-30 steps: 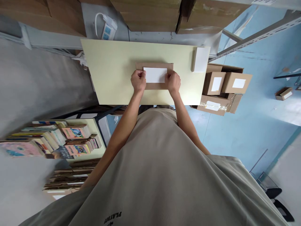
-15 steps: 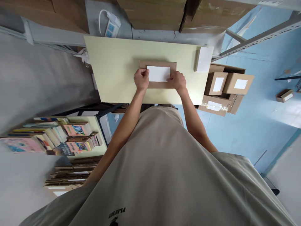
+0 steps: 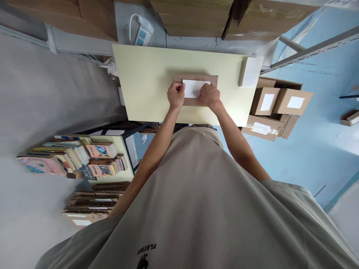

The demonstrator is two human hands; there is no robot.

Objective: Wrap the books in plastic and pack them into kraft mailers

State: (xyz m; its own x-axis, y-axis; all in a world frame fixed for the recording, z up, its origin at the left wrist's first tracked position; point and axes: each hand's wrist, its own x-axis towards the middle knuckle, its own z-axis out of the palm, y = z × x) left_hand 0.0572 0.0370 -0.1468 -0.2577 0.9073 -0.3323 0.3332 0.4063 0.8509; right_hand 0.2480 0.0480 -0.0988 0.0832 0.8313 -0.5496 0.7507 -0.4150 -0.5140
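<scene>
A flat piece of brown cardboard (image 3: pixel 214 81), perhaps a box, lies on the pale yellow tabletop (image 3: pixel 148 67). On top of it is a white rectangular label (image 3: pixel 192 89). With fingers pinched together, my left hand (image 3: pixel 176 95) holds the label's left edge. My right hand (image 3: pixel 209 95) is closed, its curled fingers pressing on the right part of the label and covering that end.
A stack of white labels or a white box (image 3: pixel 251 72) stands at the table's right end. Labelled cardboard boxes (image 3: pixel 293 100) are on the right, books (image 3: pixel 102 151) on the lower left. A power strip (image 3: pixel 144 33) lies behind the table.
My right hand has moved from the label's right edge inward onto its face. My left hand stays at the left edge. The whole view has shifted slightly.
</scene>
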